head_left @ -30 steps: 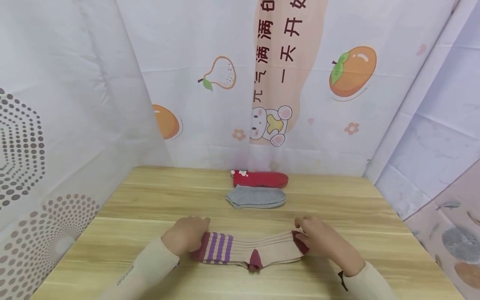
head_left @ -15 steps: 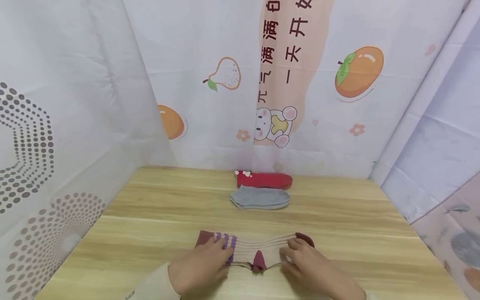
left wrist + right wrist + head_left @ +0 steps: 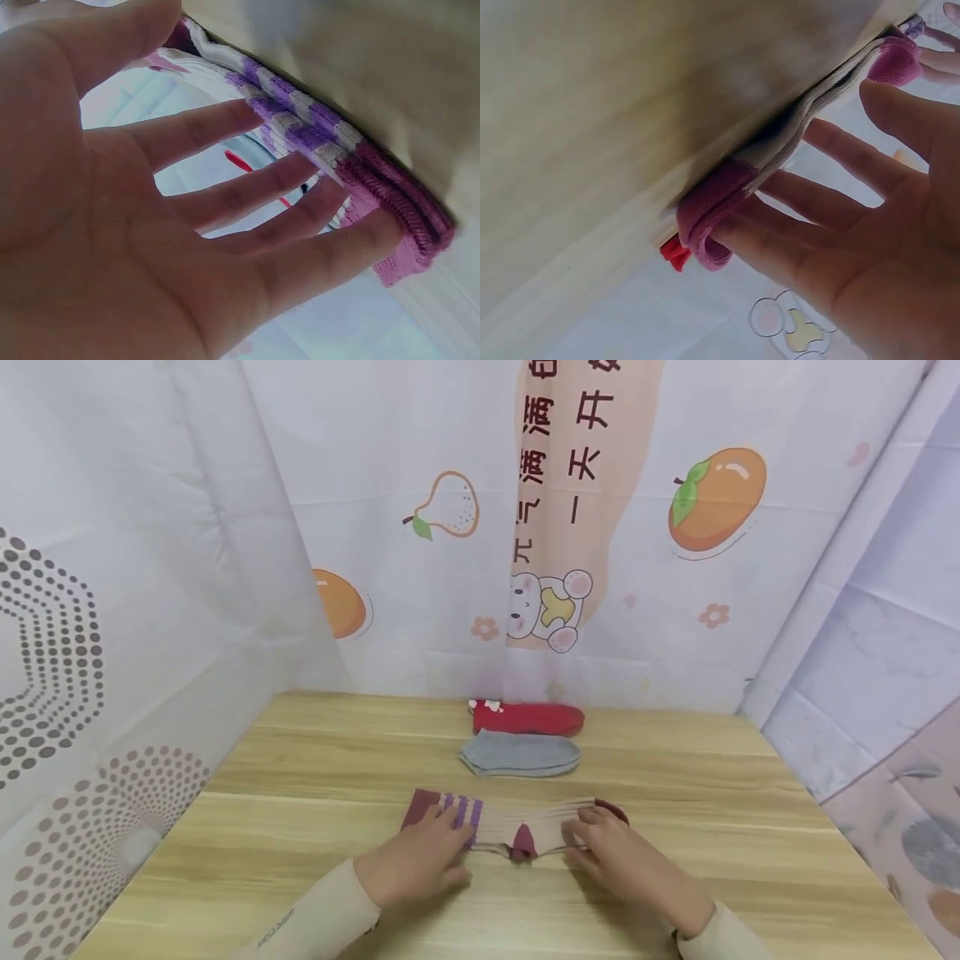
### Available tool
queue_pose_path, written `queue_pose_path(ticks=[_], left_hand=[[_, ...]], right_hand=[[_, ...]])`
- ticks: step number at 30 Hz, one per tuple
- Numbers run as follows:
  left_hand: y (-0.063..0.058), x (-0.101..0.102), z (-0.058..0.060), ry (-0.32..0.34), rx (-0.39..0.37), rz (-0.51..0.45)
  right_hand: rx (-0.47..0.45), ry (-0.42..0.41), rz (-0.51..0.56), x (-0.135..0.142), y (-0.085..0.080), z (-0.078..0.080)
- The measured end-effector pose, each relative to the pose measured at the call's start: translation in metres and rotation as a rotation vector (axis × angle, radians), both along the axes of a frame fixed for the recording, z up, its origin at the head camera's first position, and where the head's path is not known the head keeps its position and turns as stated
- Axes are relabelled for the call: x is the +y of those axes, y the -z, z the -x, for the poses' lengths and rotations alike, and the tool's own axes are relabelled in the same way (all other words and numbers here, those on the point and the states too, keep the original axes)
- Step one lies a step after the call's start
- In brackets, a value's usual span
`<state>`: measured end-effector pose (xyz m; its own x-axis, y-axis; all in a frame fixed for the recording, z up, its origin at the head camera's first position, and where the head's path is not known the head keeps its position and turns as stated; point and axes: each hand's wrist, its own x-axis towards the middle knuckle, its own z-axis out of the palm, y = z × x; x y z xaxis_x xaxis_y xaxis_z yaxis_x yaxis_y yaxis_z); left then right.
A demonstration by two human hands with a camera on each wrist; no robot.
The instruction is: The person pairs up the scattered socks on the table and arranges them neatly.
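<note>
A pair of cream socks [image 3: 498, 823] lies flat on the table, one on the other, with maroon cuffs, heels and toes and purple stripes near the cuffs. My left hand [image 3: 420, 860] rests its fingertips on the striped cuff end. In the left wrist view its fingers [image 3: 322, 259] are spread and nearly straight against the knit. On the toe end lies my right hand [image 3: 626, 860], and the right wrist view shows its extended fingers [image 3: 832, 199] touching the top of the socks. Both thumbs stay off the fabric.
Farther back on the wooden table [image 3: 337, 760] lie grey socks [image 3: 521, 753], with red socks [image 3: 528, 718] just behind them. A printed curtain [image 3: 420, 610] hangs along the table's back edge, and more cloth hangs at both sides.
Both hands have shifted inward from the ends onto the top of the cream socks. Over the last half second the socks have slid away from me, closer to the grey pair.
</note>
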<state>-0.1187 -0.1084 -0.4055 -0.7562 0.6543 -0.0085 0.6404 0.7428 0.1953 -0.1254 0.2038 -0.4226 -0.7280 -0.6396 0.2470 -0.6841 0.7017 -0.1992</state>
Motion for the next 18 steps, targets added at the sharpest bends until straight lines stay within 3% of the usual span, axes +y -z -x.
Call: queue_pose_path(ticks=[4,9,13,18], left_hand=[[0.002,0.004,0.021,-0.001,0.017,-0.016],[0.009,0.012,0.041,-0.037,-0.023,-0.045],[0.014,0.016,0.05,-0.053,-0.037,-0.048],[0.015,0.015,0.054,-0.065,-0.037,-0.03]], right_hand=[[-0.017,0.002,0.018,0.004,-0.001,0.02],[-0.096,0.089,0.052,0.017,-0.003,0.04],[-0.118,0.098,0.068,0.025,-0.004,0.051],[-0.104,0.063,0.06,0.029,-0.003,0.052]])
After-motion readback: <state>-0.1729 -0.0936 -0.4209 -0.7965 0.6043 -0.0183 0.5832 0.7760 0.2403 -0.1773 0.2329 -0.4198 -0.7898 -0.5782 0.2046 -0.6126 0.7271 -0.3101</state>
